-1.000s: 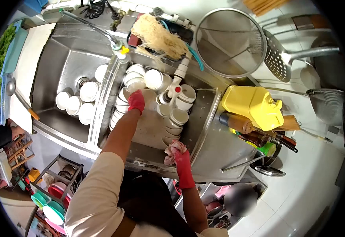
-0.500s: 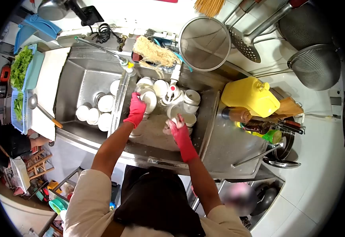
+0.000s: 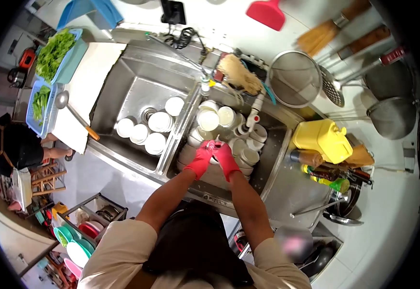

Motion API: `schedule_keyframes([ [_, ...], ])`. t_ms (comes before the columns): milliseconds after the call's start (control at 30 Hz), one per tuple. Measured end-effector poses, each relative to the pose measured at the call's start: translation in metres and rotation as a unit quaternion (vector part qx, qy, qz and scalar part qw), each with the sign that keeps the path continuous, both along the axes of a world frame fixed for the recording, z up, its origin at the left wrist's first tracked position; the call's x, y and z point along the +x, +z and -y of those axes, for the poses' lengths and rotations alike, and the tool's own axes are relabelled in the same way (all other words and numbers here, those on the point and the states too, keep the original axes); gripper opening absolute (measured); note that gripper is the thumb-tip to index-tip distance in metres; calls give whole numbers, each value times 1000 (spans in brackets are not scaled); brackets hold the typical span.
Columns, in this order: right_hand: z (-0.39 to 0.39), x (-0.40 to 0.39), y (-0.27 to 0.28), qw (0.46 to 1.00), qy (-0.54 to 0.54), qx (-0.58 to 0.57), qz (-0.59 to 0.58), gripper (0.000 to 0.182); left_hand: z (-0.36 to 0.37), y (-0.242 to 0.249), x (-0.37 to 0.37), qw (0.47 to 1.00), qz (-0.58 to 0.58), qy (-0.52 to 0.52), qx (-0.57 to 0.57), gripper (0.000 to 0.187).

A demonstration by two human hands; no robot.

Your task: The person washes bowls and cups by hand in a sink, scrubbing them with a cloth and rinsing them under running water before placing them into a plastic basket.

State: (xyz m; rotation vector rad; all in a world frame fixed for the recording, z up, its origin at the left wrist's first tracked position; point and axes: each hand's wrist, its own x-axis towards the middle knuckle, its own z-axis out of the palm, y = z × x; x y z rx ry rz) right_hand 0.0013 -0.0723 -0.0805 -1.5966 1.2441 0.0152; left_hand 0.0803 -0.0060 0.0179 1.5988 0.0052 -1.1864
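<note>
My left hand [image 3: 201, 159] and my right hand [image 3: 224, 155], both in pink-red gloves, meet over the near part of the right sink basin [image 3: 272, 166]. Their fingers are drawn together around something small and whitish that I cannot make out. White cups and bowls [image 3: 208, 120] crowd that basin behind and beside my hands, some of them in cloudy water. Several white bowls [image 3: 161, 122] lie in the left basin [image 3: 118, 103] around its drain.
A faucet [image 3: 205, 86] stands by the divider. Right of the basins are a yellow jug [image 3: 321, 140] and bottles. Strainers [image 3: 295, 78] hang at the back right. Blue baskets of greens [image 3: 56, 55] stand left; another person [image 3: 17, 147] is at the far left.
My two hands have come together from apart. My left hand has left the bowl at the back of the right basin. The view has shifted, so the sink appears further right.
</note>
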Motion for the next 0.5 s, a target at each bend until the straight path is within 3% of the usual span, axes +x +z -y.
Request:
schedule_keyframes([
  [33, -10, 0, 18, 923, -76, 212, 312, 29, -3, -3, 6, 998, 14, -53, 12, 31],
  [67, -12, 1, 23, 923, -68, 217, 310, 29, -8, -52, 9, 991, 73, -104, -43, 34],
  [100, -11, -3, 27, 943, 38, 193, 268, 28, -14, -102, 13, 975, 132, -146, -99, 37],
  [133, -7, -6, 32, 950, 142, 164, 225, 27, -16, -95, 20, 976, 133, -140, -98, 37],
  [200, -7, -6, 65, 957, 285, 49, 15, 26, -16, -69, 29, 966, 62, -243, 61, 38],
  [267, -16, 1, 67, 921, 305, -184, -156, 29, -22, -60, 27, 958, 142, -246, 27, 41],
  [300, -17, 0, 41, 916, 266, -221, -203, 30, -22, -20, 26, 972, 69, -223, 38, 42],
  [333, -19, 3, 40, 915, 267, -223, -203, 30, -22, 0, 25, 979, -3, -198, 49, 43],
  [400, -21, 9, 39, 965, 70, -180, -179, 32, -21, -12, 23, 987, -42, -154, 16, 46],
  [433, -23, 7, 41, 964, 74, -182, -180, 32, -22, -16, 24, 984, -45, -172, -16, 47],
  [500, -22, 1, 49, 995, 62, -52, 58, 37, -19, -41, 26, 979, -45, -189, -54, 48],
])
